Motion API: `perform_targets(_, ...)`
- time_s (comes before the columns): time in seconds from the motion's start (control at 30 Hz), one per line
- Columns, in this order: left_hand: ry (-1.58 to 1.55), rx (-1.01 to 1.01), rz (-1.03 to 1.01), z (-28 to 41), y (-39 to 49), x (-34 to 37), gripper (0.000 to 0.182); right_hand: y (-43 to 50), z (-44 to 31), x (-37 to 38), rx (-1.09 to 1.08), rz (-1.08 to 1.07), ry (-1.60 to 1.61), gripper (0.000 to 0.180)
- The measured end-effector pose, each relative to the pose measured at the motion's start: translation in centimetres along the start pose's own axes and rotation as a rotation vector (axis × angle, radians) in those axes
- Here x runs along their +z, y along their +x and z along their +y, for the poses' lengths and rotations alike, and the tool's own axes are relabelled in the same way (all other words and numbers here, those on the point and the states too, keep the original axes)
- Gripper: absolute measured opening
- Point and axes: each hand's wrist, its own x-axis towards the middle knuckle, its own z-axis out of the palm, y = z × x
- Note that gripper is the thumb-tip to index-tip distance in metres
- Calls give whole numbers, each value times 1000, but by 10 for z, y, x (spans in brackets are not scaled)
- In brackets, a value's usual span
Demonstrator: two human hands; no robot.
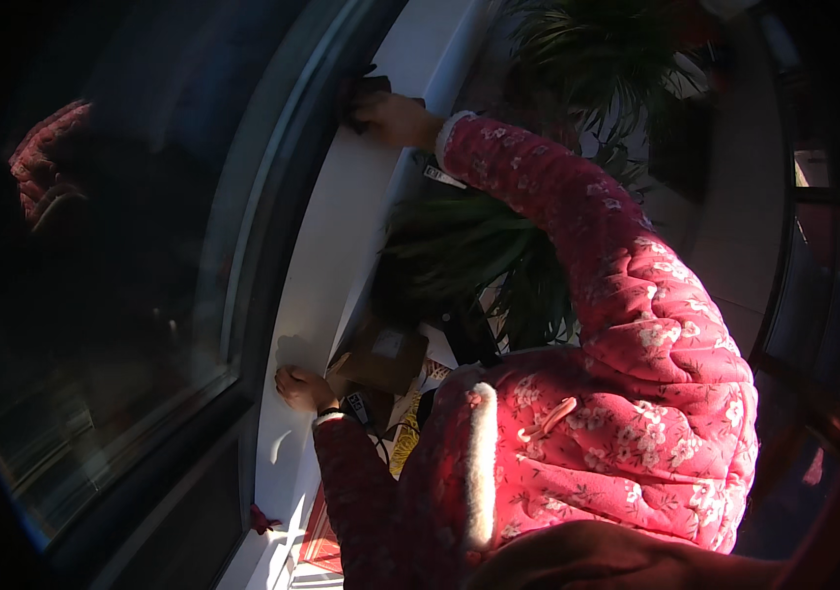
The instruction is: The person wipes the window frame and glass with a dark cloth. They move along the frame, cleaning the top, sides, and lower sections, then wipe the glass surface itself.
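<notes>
My right hand, at the end of the raised pink floral sleeve, reaches to the far part of the white window sill. Its fingers close around a dark item, perhaps a cloth, against the dark window frame; shadow hides its exact shape. My left hand rests on the nearer part of the sill with its fingers curled in, a dark band at the wrist. Nothing shows in it.
Leafy plants stand beside the sill. A cardboard box, a yellow mesh item and a cable lie below its edge, near my left forearm. A small red item sits by the frame's lower corner.
</notes>
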Motion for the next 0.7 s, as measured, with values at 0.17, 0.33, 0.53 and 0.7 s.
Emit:
perform_targets(0.17,-12,30,36,-14,8,-13,30,-19,-27,-13,-136,-173,8,44)
perform_targets(0.33,14,8,22,-31,-1,-4,31,10,5,-46,49,147,-218,29)
perform_targets(0.53,69,64,162,-46,6,-2,28,-46,-47,46,-156,-49,74,33)
perform_targets(0.7,-6,37,159,-29,-5,2,26,29,113,-7,129,308,-417,31)
